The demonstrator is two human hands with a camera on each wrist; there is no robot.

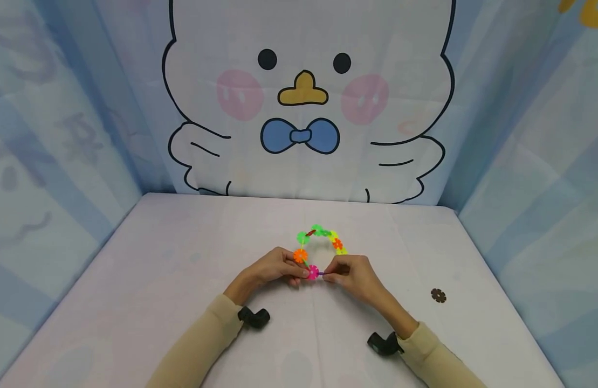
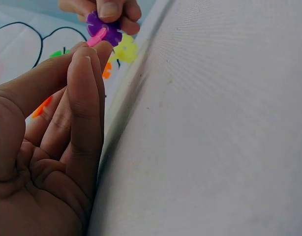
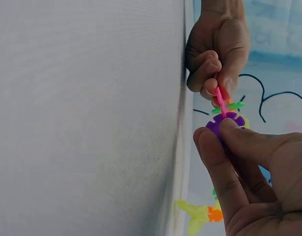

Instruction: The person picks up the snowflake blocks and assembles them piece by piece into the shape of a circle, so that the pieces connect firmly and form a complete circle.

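Note:
A loop of interlocking snowflake discs in green, yellow, orange and pink stands above the tabletop between my hands. At its near side my left hand [image 1: 277, 265] pinches the pink disc [image 1: 313, 272] between thumb and fingers, beside an orange disc [image 1: 301, 255]. My right hand [image 1: 353, 274] pinches a purple disc [image 3: 216, 125], seen edge-on in the head view. In the right wrist view the pink disc [image 3: 221, 101] meets the purple one at an angle, their slots touching. How deeply they are joined I cannot tell. Yellow discs [image 1: 342, 251] end the chain near my right knuckles.
A loose dark brown disc [image 1: 438, 295] lies on the white tabletop [image 1: 483, 334], right of my right hand. Printed curtains [image 1: 303, 172] rise behind the table and at both sides. Each wrist carries a black camera [image 1: 254, 318].

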